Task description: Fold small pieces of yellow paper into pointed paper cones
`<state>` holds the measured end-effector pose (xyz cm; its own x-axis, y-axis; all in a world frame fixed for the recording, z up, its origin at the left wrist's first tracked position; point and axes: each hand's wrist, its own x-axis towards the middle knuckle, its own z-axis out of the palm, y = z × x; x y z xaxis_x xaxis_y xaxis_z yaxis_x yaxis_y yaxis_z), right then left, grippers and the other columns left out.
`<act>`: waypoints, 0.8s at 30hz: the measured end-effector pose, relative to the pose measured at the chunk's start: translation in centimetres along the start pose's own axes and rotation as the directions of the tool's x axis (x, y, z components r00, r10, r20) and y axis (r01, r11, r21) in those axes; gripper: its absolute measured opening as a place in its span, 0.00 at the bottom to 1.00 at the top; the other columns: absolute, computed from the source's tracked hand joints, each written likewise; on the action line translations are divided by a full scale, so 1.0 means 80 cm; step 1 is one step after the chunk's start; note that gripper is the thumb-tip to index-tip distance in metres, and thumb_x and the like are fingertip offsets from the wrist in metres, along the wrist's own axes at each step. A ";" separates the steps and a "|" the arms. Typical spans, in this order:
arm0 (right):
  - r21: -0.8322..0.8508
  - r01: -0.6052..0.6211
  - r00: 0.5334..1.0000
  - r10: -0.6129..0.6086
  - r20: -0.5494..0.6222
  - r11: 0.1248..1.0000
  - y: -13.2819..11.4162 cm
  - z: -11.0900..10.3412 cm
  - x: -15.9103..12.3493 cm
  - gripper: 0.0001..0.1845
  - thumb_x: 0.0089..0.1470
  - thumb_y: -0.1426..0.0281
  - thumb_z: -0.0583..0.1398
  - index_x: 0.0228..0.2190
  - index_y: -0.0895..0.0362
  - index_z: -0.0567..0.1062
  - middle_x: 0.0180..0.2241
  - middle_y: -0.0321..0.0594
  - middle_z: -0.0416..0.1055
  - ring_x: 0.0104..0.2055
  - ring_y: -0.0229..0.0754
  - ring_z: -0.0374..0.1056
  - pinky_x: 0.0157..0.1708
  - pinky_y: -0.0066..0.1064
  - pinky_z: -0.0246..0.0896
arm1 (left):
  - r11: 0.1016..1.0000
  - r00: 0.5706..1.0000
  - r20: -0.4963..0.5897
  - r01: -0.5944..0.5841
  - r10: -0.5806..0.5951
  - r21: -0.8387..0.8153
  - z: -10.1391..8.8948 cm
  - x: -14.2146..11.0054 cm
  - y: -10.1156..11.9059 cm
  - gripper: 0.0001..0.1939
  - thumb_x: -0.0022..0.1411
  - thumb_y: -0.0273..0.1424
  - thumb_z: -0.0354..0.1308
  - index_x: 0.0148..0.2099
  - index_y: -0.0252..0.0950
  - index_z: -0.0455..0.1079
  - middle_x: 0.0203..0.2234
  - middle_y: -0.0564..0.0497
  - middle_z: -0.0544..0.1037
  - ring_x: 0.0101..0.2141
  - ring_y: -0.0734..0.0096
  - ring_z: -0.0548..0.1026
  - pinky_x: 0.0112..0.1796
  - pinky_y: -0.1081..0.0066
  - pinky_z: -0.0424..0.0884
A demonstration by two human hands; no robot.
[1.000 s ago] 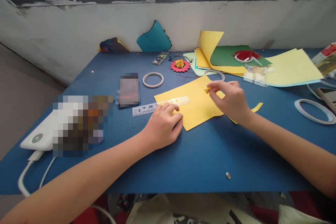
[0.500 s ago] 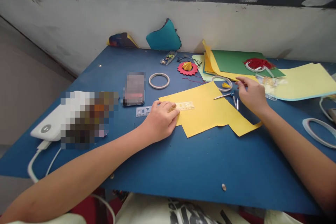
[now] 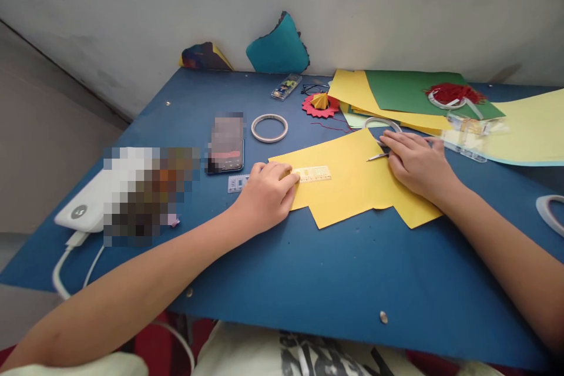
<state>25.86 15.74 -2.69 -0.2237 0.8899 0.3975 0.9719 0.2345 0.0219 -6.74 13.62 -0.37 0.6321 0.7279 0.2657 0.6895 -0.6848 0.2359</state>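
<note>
My left hand (image 3: 268,197) presses a clear plastic ruler (image 3: 318,174) down with bent fingers. Part of the ruler lies over a cut sheet of yellow paper (image 3: 343,188), and its left end reaches onto the table. My right hand (image 3: 418,164) lies palm down over the sheet's right side, fingers stretched out. From under its fingertips sticks a thin metal point (image 3: 376,157), apparently of a drawing compass; the rest is hidden. Behind these fingers is a tape roll (image 3: 383,123), partly covered.
Another tape roll (image 3: 269,128) and a phone (image 3: 225,144) lie left of the sheet. A red and yellow paper ornament (image 3: 321,104) is behind it. Green paper (image 3: 409,91) with red thread (image 3: 456,94) sits at the back. A white power bank (image 3: 92,200) is at left.
My right hand has moved down and flattened over the metal tool beside the yellow sheet. The stacked yellow paper at the back has flopped leftward. My left hand stays on the ruler.
</note>
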 end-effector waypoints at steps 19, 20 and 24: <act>0.145 0.420 0.907 -0.420 -0.030 0.896 -0.124 -0.038 -0.032 0.15 0.60 0.71 0.52 0.48 0.56 0.68 0.49 0.42 0.71 0.49 0.46 0.68 0.56 0.50 0.41 | 0.986 0.930 0.329 -0.144 0.164 -0.084 -0.046 0.006 -0.026 0.27 0.53 0.44 0.62 0.52 0.38 0.66 0.51 0.42 0.67 0.50 0.55 0.66 0.48 0.59 0.64; 0.174 0.418 0.906 -0.422 -0.016 0.891 -0.126 -0.037 -0.033 0.15 0.61 0.70 0.52 0.49 0.56 0.68 0.49 0.42 0.71 0.49 0.46 0.68 0.56 0.50 0.41 | 0.985 0.926 0.335 -0.164 0.172 -0.053 -0.045 0.005 -0.024 0.23 0.56 0.42 0.59 0.51 0.37 0.67 0.50 0.42 0.68 0.48 0.56 0.67 0.47 0.59 0.65; 0.256 0.409 0.905 -0.425 0.007 0.876 -0.125 -0.033 -0.031 0.17 0.61 0.71 0.51 0.51 0.56 0.66 0.51 0.43 0.70 0.52 0.46 0.65 0.55 0.47 0.43 | 0.966 0.927 0.313 -0.244 0.207 0.083 -0.044 0.002 -0.012 0.14 0.64 0.35 0.50 0.46 0.33 0.69 0.43 0.41 0.73 0.42 0.59 0.71 0.42 0.61 0.66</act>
<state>16.86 10.18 -1.49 -0.6158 0.7089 0.3438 0.7409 0.6695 -0.0535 -8.51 14.27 2.72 0.8393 0.5436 0.0028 0.5414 -0.8364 0.0857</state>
